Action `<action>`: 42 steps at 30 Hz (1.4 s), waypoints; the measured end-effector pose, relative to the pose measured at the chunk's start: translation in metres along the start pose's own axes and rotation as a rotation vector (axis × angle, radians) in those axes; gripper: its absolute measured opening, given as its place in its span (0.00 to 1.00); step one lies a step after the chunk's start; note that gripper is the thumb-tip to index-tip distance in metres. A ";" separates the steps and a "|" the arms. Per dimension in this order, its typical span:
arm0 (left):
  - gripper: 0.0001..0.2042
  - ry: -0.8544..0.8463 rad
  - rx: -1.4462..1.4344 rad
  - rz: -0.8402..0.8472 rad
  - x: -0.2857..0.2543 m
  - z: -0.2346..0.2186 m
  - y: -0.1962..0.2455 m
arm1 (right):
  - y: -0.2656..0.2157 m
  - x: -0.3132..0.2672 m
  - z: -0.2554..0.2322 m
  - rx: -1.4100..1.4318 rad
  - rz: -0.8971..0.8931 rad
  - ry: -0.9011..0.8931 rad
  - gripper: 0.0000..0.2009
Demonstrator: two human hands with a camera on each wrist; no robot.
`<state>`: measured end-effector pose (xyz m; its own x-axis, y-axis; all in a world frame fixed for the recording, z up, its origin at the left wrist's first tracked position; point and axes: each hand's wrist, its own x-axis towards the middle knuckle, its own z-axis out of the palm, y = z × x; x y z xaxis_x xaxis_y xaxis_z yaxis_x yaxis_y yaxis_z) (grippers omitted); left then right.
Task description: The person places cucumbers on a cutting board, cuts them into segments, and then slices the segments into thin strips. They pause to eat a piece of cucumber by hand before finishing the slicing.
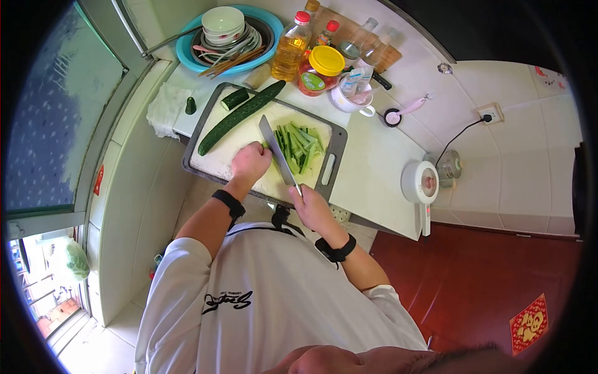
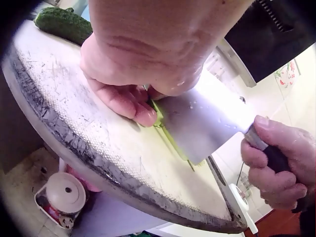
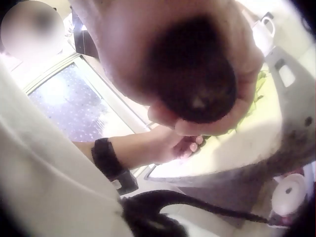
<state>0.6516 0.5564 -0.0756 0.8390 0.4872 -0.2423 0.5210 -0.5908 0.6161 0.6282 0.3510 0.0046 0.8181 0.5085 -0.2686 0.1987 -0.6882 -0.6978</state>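
Note:
My right hand (image 1: 313, 209) grips the black handle (image 3: 197, 74) of a cleaver (image 1: 278, 149). Its broad blade stands over the cutting board (image 1: 208, 167), right beside my left hand (image 1: 251, 163). With curled fingers (image 2: 123, 104), the left hand holds down a pale green cucumber piece (image 2: 170, 140) at the blade; most of that piece is hidden under hand and steel. Cut cucumber strips (image 1: 302, 146) lie in a pile right of the blade. A long uncut cucumber (image 1: 240, 120) and a short cucumber chunk (image 1: 234, 98) rest on the board's left part.
Behind the board stand a blue basin (image 1: 184, 55) of dishes, an oil bottle (image 1: 289, 53), a yellow-lidded jar (image 1: 317, 71) and a white mug (image 1: 352, 100). A cucumber end (image 1: 190, 106) lies by a white cloth (image 1: 167, 109) at left. A small white pot (image 1: 418, 182) sits at right.

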 end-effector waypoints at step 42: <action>0.15 -0.196 0.017 0.011 -0.001 -0.019 0.001 | -0.004 0.023 0.020 0.029 -0.076 0.074 0.22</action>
<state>0.6480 0.5675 -0.0605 0.8582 0.3474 -0.3779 0.5130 -0.6068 0.6071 0.6355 0.3752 -0.0120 0.8392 0.5184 -0.1646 0.2473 -0.6332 -0.7334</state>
